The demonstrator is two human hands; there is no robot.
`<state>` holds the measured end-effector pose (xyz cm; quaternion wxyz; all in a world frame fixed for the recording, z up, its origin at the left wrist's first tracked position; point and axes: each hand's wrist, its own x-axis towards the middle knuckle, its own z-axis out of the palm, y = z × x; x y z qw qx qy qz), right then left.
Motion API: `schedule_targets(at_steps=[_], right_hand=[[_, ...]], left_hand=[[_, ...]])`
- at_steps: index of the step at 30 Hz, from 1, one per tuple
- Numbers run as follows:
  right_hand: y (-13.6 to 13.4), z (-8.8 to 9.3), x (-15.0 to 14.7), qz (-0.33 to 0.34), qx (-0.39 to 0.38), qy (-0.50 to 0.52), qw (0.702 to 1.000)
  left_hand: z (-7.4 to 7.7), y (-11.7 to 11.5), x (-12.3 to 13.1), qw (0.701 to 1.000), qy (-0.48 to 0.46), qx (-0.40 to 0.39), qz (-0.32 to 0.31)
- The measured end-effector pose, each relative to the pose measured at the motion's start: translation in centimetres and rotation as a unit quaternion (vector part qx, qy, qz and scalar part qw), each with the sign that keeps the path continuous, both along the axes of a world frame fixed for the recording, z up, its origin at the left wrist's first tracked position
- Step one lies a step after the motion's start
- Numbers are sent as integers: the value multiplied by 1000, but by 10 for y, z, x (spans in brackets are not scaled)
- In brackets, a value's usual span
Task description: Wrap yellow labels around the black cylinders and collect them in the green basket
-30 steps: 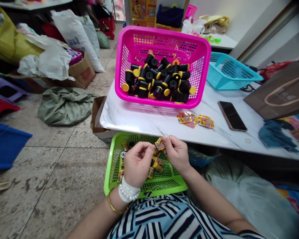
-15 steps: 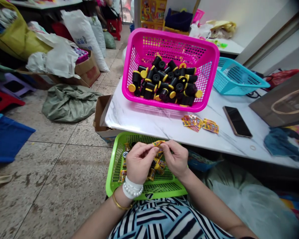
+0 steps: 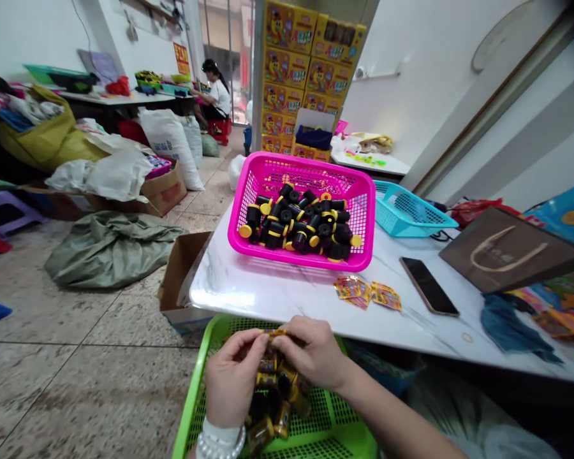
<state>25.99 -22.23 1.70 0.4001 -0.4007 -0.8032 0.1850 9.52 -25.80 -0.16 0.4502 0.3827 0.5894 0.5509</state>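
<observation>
The left hand (image 3: 232, 379) and right hand (image 3: 310, 354) hover over a green tray (image 3: 192, 382), their grips close together and both pinching a thin yellow strip (image 3: 273, 332) between the fingertips. Small yellow-and-black pieces (image 3: 272, 408) lie heaped in the tray, right beneath the hands. The tray's far rim sits just under the front edge of a white marble surface (image 3: 268, 306), and its near end runs out of view. Tiled floor (image 3: 90, 382) spreads left of the tray. On the surface, well ahead of the hands, stands a pink basket (image 3: 301, 172) of black-and-yellow rolls (image 3: 296, 223). Loose printed packets (image 3: 367, 293) lie nearer, just in front of it, with a phone (image 3: 428, 287) to their right.
</observation>
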Motion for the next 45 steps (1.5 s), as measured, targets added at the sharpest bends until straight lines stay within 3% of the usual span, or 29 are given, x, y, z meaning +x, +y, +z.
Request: schedule_targets(at_steps=[2,5,8,11,13,15,18,21,24,27,29,32,36,39,42,45], right_hand=[[20,18,7,-46,43,-15,998],[64,49,15,-204,121,-97,967],[113,68,10,-322,70,-229,916],[146,70,3,-326,9,-308,894],[151,69,2,-308,-14,-309,900],[141,68,7,-270,-17,-260,927],[106,66,23,-148,-8,-133,980],[62,55,40,-81,-29,-46,995],[26,36,49,-93,-122,63,986],[3,19,49,-25,-266,233,935],[-5,11,45,2,-304,301,904],[-9,4,40,-3,-305,325,895],[-11,3,39,-59,-264,291,918],[-13,7,38,-94,-236,272,928],[-15,7,34,-66,-259,322,908],[-17,2,27,-42,-276,383,881]], left_hand=[[-1,0,-1,999,-36,-24,-8],[-2,-2,1,993,-102,-44,-29],[2,-5,5,983,-156,-79,-53],[8,-6,6,970,-196,-122,-82],[9,-5,4,958,-222,-152,-101],[8,-3,-1,946,-249,-174,-111],[4,1,-9,929,-295,-191,-117],[3,8,-12,907,-346,-200,-133],[6,16,-7,891,-379,-201,-148],[10,23,3,883,-396,-201,-153],[12,25,10,880,-400,-202,-160],[15,28,18,875,-406,-202,-171],[17,30,23,871,-416,-201,-170],[16,30,25,883,-398,-192,-156],[15,29,27,888,-395,-182,-149],[15,29,29,864,-442,-183,-159]])
